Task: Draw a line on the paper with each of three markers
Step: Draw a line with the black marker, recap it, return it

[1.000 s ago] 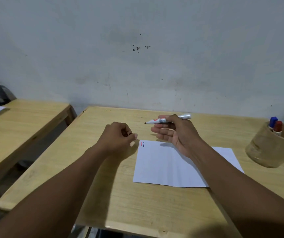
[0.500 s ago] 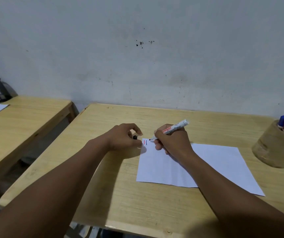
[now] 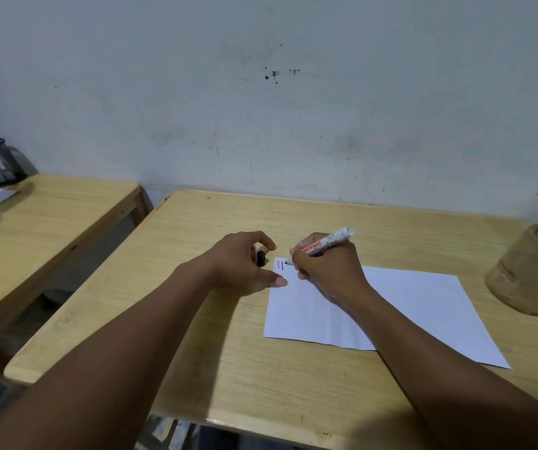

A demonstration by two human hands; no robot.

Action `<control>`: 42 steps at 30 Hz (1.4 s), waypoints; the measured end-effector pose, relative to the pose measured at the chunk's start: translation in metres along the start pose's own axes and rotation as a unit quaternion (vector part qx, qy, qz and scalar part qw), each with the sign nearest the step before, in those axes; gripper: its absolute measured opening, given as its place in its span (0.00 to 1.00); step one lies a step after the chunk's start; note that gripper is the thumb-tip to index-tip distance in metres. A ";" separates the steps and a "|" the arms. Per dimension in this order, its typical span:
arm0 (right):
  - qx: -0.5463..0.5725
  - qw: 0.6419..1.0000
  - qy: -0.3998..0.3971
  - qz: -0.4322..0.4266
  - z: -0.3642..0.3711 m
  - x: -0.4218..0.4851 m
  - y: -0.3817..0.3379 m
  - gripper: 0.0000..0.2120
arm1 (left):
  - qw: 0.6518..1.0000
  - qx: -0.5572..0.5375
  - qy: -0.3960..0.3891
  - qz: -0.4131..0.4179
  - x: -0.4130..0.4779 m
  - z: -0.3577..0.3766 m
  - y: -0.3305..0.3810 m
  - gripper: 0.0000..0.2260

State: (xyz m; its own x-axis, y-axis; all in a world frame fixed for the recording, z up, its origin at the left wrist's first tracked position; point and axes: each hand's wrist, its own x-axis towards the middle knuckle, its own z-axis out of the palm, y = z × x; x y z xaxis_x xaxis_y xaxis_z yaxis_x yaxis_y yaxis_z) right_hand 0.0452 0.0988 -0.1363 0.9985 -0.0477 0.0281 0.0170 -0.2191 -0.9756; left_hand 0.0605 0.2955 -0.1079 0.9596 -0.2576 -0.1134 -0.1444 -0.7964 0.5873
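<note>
Partly hidden marker (image 3: 324, 244) under right hand (image 3: 327, 271)

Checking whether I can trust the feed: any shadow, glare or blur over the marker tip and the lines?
Head view: dim, even light, no glare; left hand casts a soft shadow on the table, not over the lines; marker tip sharp; wide-angle bends the edges; holder slightly soft.
</note>
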 end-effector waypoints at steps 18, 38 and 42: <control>0.203 0.968 0.068 0.134 -0.020 0.007 -0.029 0.04 | 0.994 -0.102 0.032 0.003 -0.001 -0.002 -0.012 0.06; 0.252 0.960 0.109 0.053 -0.182 -0.033 -0.112 0.13 | 0.865 -0.489 -0.055 0.095 0.038 0.015 0.168 0.10; 0.240 0.962 0.124 0.041 -0.200 -0.044 -0.110 0.13 | 0.860 -0.491 -0.081 0.112 0.040 0.026 0.200 0.09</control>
State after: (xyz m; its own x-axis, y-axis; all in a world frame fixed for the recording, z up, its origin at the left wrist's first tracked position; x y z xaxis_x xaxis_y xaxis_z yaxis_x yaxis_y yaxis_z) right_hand -0.0107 -0.0702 0.0137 0.9551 -0.2898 -0.0610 0.0200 0.2686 -0.9631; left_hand 0.0633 0.1118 -0.0163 0.8764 -0.4809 0.0270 0.0290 0.1085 0.9937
